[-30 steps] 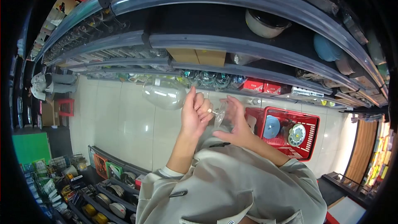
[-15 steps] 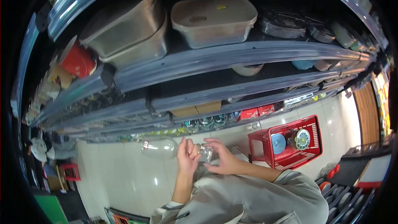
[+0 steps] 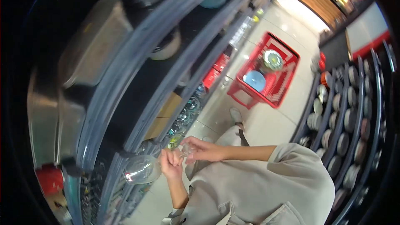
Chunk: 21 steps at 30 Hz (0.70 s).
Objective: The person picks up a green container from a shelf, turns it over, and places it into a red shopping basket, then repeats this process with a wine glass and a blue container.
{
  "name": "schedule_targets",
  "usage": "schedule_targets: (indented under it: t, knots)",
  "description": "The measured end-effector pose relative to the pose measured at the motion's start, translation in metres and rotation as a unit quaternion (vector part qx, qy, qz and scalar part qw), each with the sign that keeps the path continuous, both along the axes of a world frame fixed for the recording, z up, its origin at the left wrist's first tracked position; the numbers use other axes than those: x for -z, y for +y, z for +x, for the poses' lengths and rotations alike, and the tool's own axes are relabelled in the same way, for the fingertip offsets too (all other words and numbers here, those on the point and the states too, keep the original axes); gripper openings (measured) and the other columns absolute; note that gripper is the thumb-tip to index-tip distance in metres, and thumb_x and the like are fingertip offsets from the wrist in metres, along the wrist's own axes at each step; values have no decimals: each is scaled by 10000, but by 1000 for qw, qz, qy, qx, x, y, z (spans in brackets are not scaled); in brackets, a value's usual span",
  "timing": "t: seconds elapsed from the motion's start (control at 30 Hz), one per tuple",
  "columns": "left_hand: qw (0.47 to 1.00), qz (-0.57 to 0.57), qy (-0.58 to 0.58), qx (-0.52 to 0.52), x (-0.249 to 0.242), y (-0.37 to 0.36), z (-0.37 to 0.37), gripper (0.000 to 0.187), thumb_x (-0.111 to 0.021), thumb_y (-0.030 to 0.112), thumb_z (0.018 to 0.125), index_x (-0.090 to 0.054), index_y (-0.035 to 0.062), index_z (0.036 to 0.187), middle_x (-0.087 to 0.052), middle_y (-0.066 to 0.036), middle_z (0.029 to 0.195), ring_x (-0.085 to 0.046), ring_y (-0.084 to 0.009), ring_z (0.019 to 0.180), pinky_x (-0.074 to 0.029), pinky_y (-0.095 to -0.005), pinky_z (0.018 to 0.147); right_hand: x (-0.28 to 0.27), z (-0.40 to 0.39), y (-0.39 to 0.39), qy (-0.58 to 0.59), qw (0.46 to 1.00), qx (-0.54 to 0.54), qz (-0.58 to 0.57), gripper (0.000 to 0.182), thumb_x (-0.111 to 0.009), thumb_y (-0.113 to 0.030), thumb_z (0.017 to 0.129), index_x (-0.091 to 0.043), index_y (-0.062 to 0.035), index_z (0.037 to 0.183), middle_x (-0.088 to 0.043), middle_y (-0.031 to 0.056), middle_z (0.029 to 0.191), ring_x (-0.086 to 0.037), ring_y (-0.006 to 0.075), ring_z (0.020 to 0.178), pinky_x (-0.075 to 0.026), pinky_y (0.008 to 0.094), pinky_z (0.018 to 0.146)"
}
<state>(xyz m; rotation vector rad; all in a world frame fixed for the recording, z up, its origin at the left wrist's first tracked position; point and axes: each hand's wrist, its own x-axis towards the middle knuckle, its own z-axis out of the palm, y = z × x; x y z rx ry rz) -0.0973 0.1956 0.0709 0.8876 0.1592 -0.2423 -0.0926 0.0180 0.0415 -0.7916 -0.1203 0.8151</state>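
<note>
Glass: a clear stemmed glass [image 3: 143,170], lying sideways in the air before the shelf's front edge, bowl toward the shelf.
Left hand [image 3: 170,162]: grip closed round the stem, just beside the bowl.
Right hand [image 3: 203,150]: fingers curved about the foot; blur hides whether the grip touches it.
Shelf [image 3: 136,68]: metal tins [image 3: 98,41] along an upper tier, cardboard boxes [image 3: 160,118] and red boxes [image 3: 214,73] lower down.
Basket [image 3: 288,82]: red, on the floor [image 3: 271,127], a blue dish [image 3: 255,81] against one edge, a patterned round item [image 3: 273,60] beside it.
</note>
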Motion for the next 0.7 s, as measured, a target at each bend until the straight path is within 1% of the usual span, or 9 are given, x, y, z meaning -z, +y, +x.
schedule_targets:
  t: [0.07, 0.13, 0.23, 0.3, 0.4, 0.47, 0.57, 0.67, 0.7]
  knots:
    - [999, 1, -41, 37, -4, -2, 9, 461, -356, 363, 1020, -335, 143, 615, -261, 40, 469, -233, -79, 467, -231, -232, 421, 2, -5, 1, -238, 961, 84, -115, 567, -637, -188, 909, -302, -32, 1339, -513, 108, 1151, -596, 175, 1002, -489, 315, 838]
    - [996, 5, -52, 77, -11, -7, 18, 450, -358, 338, 1021, -340, 145, 615, -267, 43, 468, -237, -78, 474, -230, -229, 423, 2, -5, -3, -266, 949, 117, -122, 624, -698, -170, 852, -320, -22, 1325, -474, 146, 1241, -566, 208, 1068, -470, 340, 870]
    - [980, 93, -129, 117, -19, -17, 29, 436, -365, 291, 1022, -340, 136, 615, -271, 39, 477, -240, -76, 484, -230, -226, 438, 1, -1, -7, -400, 874, 197, -191, 671, -740, -173, 801, -332, -26, 1313, -454, 195, 1274, -527, 292, 1138, -453, 367, 910]
    - [972, 118, -154, 131, -19, -22, 35, 439, -365, 292, 1023, -341, 132, 615, -274, 37, 479, -238, -77, 482, -228, -228, 439, 11, 4, -6, -504, 792, 263, -222, 740, -782, -171, 740, -333, -32, 1312, -415, 229, 1318, -481, 374, 1187, -440, 403, 951]
    - [965, 130, -183, 133, -26, -37, 41, 442, -357, 302, 1027, -341, 129, 621, -274, 36, 483, -234, -76, 481, -223, -229, 438, 0, 10, -22, -507, 792, 232, -249, 758, -796, -166, 720, -339, -42, 1312, -376, 243, 1370, -433, 408, 1243, -436, 422, 973]
    - [968, 124, -185, 118, -33, -45, 42, 444, -349, 311, 1031, -340, 130, 625, -272, 37, 484, -232, -74, 482, -220, -229, 436, 2, 15, -26, -538, 769, 292, -185, 772, -801, -166, 720, -344, -56, 1333, -345, 247, 1409, -419, 406, 1267, -431, 443, 990]
    - [990, 50, -109, 73, -37, -61, 48, 442, -331, 328, 1037, -337, 136, 639, -261, 43, 485, -224, -70, 482, -225, -224, 434, 0, 21, -47, -576, 707, 307, -274, 764, -801, -192, 729, -381, -57, 1352, -382, 216, 1406, -458, 383, 1243, -455, 433, 978]
    - [991, 39, -100, 76, -39, -77, 55, 436, -319, 334, 1040, -336, 143, 649, -241, 49, 484, -218, -68, 479, -234, -220, 434, -15, 30, -71, -559, 734, 279, -267, 721, -785, -195, 752, -394, -46, 1340, -411, 208, 1386, -481, 359, 1229, -459, 410, 976]
    - [991, 30, -100, 84, -39, -82, 57, 434, -321, 337, 1039, -338, 142, 651, -240, 48, 485, -225, -69, 484, -238, -219, 434, -21, 28, -78, -487, 795, 258, -252, 710, -780, -188, 761, -393, -32, 1336, -455, 188, 1351, -538, 305, 1150, -466, 390, 943]
